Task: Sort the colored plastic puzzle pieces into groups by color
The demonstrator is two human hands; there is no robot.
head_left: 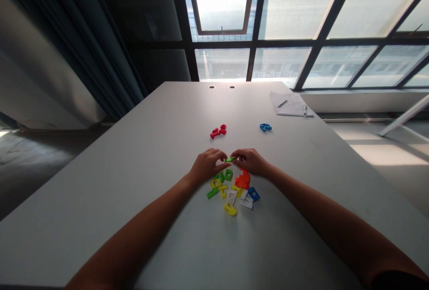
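Observation:
Between the fingertips of my left hand and my right hand is a small light-green plastic piece, pinched from both sides just above the table. Its exact shape is too small to make out. Right below my hands lies a loose pile of flat plastic pieces, some shaped like letters. Green pieces and yellow pieces lie on the left of it. An orange-red cluster sits under my right hand, with white pieces and a blue piece nearer to me.
Farther off on the white table are a group of red pieces and a small blue group. Paper sheets with pens lie at the far right. Windows stand behind the table, and a dark curtain hangs at left.

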